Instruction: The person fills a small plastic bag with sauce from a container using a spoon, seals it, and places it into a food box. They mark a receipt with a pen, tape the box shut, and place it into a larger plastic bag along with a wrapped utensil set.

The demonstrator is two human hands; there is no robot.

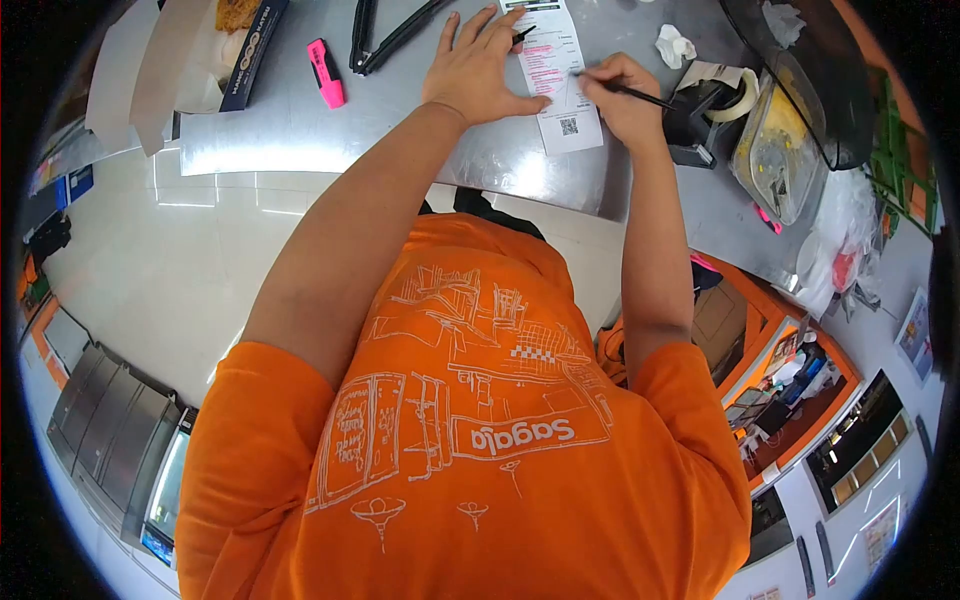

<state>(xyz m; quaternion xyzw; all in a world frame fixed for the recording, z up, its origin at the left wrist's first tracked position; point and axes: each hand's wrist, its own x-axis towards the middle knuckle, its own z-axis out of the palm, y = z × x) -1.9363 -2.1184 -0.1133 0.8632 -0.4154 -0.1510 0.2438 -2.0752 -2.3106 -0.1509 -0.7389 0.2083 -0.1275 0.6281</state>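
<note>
A long white printed slip [562, 100] with pink marks and a square code lies on the metal table [400, 120]. My left hand [482, 68] rests palm down at its left edge, fingers spread, thumb on the paper. A small black object, perhaps a pen cap, shows by its fingertips. My right hand [625, 98] is closed round a thin black pen [640, 96], whose tip end is over the slip's right half.
A pink highlighter [326, 75] and black tongs [375, 50] lie to the left, near a box of food [250, 55]. On the right are a tape dispenser [692, 135], crumpled tissue [675, 46] and a clear plastic container [778, 145].
</note>
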